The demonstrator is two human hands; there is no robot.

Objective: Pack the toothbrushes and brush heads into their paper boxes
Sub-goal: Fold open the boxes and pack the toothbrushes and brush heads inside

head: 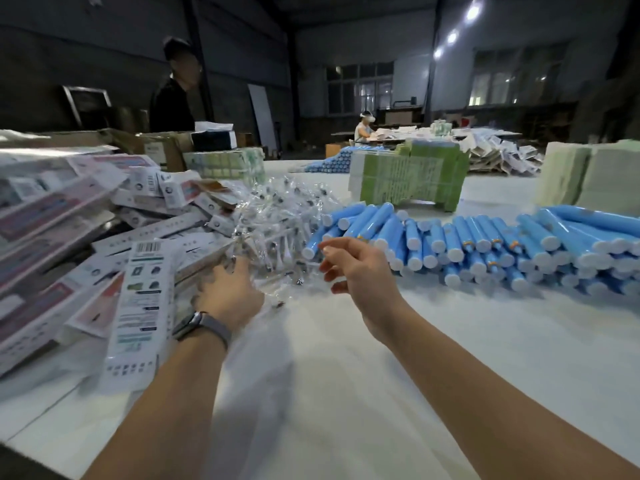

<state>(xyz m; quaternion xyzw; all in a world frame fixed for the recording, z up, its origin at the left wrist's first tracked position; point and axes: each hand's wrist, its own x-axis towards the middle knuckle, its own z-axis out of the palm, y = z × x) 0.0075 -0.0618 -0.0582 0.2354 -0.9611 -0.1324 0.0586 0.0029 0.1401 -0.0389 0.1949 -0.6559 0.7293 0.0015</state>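
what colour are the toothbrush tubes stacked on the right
Light blue toothbrush tubes with white end caps, clearest in the head view.

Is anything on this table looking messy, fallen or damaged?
Yes. The paper boxes on the left lie in a slumped, crisscross heap, not a neat stack, and one long box leans on its edge. The clear-wrapped brush heads are a loose tangle. The blue toothbrushes lie tidier. No damage is visible.

Dimly lit from ceiling lamps [452, 37] at upper right, flaring white. Pale window [360, 87] glow behind. Soft shadows thrown on the white table [346, 393] beneath both forearms. Paper boxes [52, 216] at left smeared and bowed by wide-angle distortion.
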